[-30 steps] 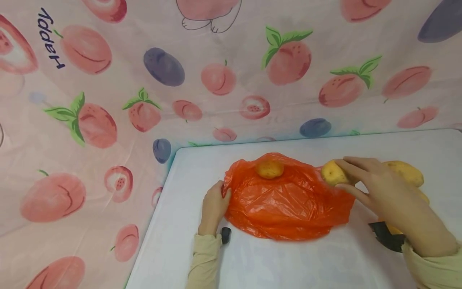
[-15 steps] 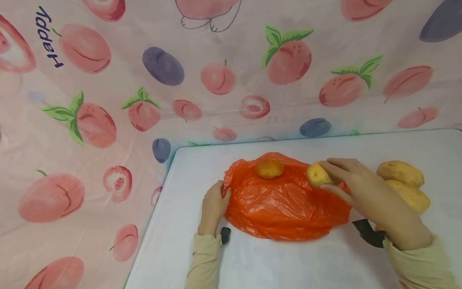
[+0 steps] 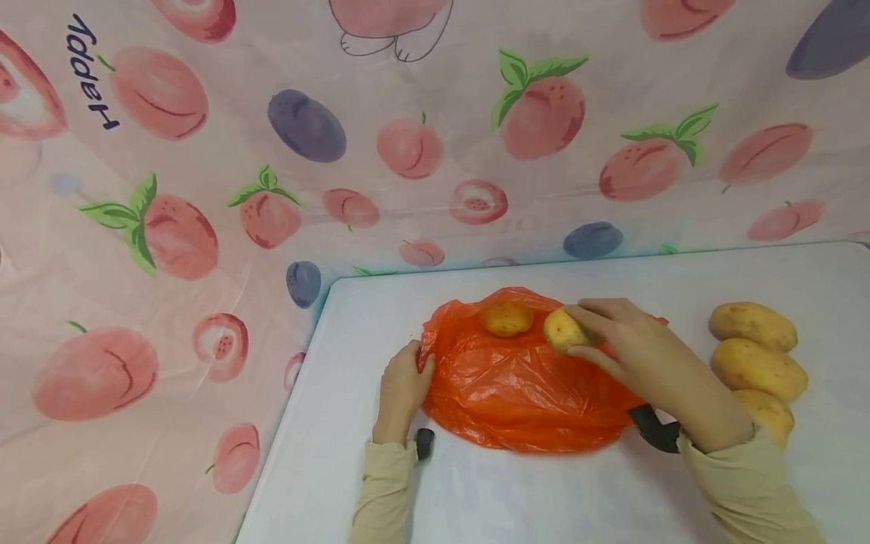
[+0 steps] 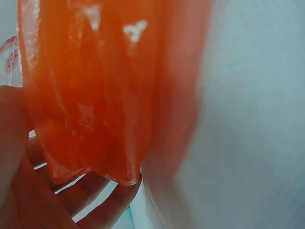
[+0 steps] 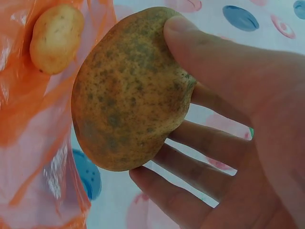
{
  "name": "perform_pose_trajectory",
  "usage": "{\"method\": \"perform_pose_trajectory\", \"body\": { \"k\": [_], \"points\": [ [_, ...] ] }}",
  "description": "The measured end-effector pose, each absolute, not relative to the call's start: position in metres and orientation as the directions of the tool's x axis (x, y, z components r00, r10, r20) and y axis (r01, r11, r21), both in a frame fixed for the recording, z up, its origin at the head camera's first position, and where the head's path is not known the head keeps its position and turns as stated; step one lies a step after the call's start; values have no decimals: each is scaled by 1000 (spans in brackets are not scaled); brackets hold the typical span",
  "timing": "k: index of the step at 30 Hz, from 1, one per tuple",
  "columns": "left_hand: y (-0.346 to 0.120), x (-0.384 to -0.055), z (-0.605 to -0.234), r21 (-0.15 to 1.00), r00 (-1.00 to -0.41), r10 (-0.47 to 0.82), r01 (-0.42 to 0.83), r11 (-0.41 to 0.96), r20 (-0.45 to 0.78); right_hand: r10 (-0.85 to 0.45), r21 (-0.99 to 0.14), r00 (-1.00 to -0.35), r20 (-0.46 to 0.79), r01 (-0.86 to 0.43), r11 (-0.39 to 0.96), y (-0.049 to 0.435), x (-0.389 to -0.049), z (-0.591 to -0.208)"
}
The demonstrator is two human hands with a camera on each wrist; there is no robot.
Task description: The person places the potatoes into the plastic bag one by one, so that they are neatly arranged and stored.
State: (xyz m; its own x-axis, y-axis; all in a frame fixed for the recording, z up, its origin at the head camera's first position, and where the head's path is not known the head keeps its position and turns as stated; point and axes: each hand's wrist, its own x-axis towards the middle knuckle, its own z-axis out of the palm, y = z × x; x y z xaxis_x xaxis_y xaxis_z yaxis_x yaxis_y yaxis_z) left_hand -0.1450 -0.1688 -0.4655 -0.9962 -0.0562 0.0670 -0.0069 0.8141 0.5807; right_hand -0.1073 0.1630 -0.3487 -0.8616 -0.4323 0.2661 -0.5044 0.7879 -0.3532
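Observation:
An orange-red plastic bag [image 3: 523, 378] lies spread on the white table, with one potato [image 3: 507, 318] resting at its far side. My left hand [image 3: 405, 381] grips the bag's left edge between thumb and fingers. In the left wrist view the fingers [image 4: 86, 191] curve behind the thin plastic. My right hand [image 3: 632, 347] holds another potato [image 3: 566, 330] over the right part of the bag. Seen from the right wrist, this potato [image 5: 128, 90] has dark speckles and sits between thumb and fingertips, apart from the potato on the bag [image 5: 57, 39].
Three potatoes [image 3: 760, 369] lie in a column on the right of the white table [image 3: 516, 499], partly behind the right sleeve. A cloth [image 3: 421, 98] printed with peaches rises behind and to the left. Black wrist devices [image 3: 655, 431] show beside both wrists.
My right hand has carried its potato leftward, from the bag's right edge to above the bag. The three potatoes on the right now show more fully. My left hand stays put.

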Motion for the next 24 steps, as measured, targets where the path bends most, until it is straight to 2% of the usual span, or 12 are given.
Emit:
{"method": "perform_pose_trajectory", "body": {
  "k": [11,24],
  "points": [
    [-168,-145,-464,585,-997,-58,-15,811,54,-453,-363,-870,195,-493,791,141,-116,-351],
    [-168,-145,-465,567,-996,-53,-2,824,73,-491,-361,-841,228,-542,759,119,-127,-365]
  ]
}}
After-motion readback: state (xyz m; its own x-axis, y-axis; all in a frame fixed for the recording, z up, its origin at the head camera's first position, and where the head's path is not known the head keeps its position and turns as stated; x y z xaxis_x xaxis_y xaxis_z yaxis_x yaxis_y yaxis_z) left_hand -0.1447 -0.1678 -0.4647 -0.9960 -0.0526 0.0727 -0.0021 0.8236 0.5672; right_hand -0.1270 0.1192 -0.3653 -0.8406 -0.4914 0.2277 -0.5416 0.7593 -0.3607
